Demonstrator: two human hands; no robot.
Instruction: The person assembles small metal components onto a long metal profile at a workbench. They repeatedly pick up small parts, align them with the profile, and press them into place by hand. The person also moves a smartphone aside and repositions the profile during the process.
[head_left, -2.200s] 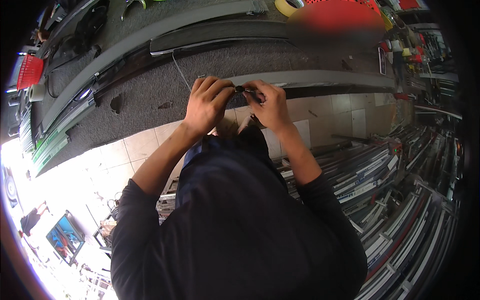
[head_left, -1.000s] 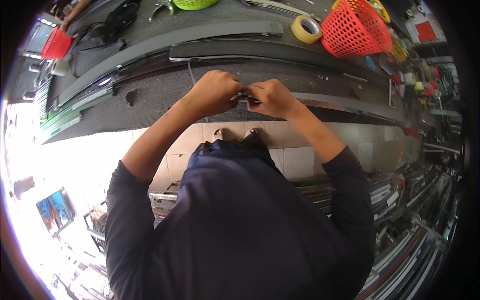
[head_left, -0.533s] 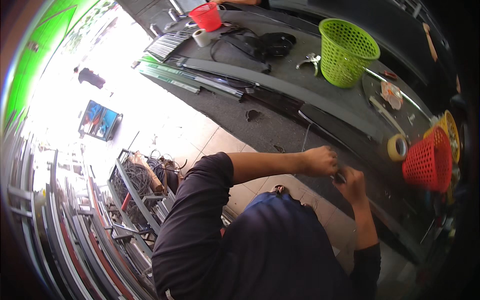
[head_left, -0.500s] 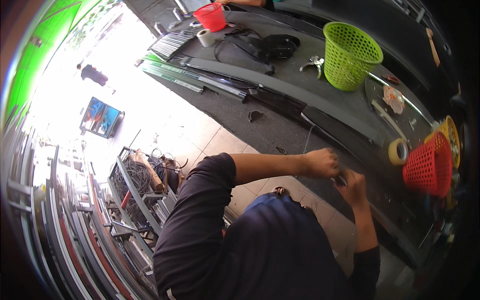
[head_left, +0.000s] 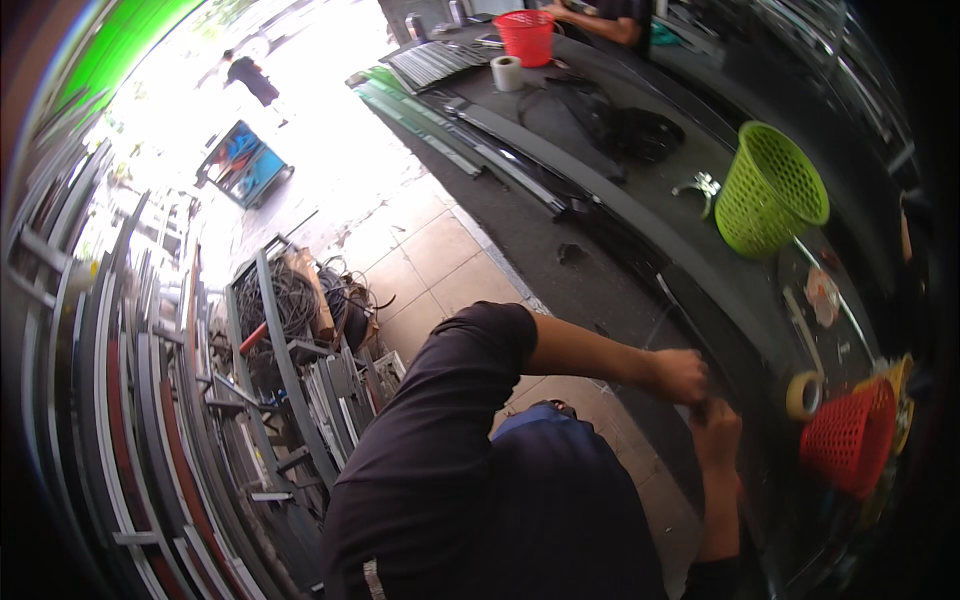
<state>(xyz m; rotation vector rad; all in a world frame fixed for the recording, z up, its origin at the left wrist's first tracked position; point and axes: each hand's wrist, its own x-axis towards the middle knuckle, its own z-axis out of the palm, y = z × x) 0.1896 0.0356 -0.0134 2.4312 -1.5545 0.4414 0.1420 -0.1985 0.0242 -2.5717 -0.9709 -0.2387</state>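
My left hand (head_left: pixel 680 376) is closed, its arm reaching across from the left over the near edge of the dark workbench (head_left: pixel 655 190). Just below it, my right hand (head_left: pixel 716 432) is closed too, fingers meeting those of the left. Whatever sits between them is small and hidden by the fingers. To the right of the hands lies a roll of yellowish tape (head_left: pixel 804 396), beside a red perforated basket (head_left: pixel 850 435). Long dark metal profiles (head_left: pixel 620 195) run along the bench edge beyond my left hand.
A green perforated basket (head_left: pixel 760 205) stands on the bench, a silvery metal fitting (head_left: pixel 700 188) beside it. Another person's arm (head_left: pixel 600 28) shows by the far red basket (head_left: pixel 525 40). Racked profiles (head_left: pixel 110 400) and coiled cable (head_left: pixel 270 300) fill the left; a blue cart (head_left: pixel 245 165) stands beyond.
The view has swung, so the bench and baskets sit lower and farther right in the picture. My hands remain together; the small greyish piece glimpsed between them before is now hidden.
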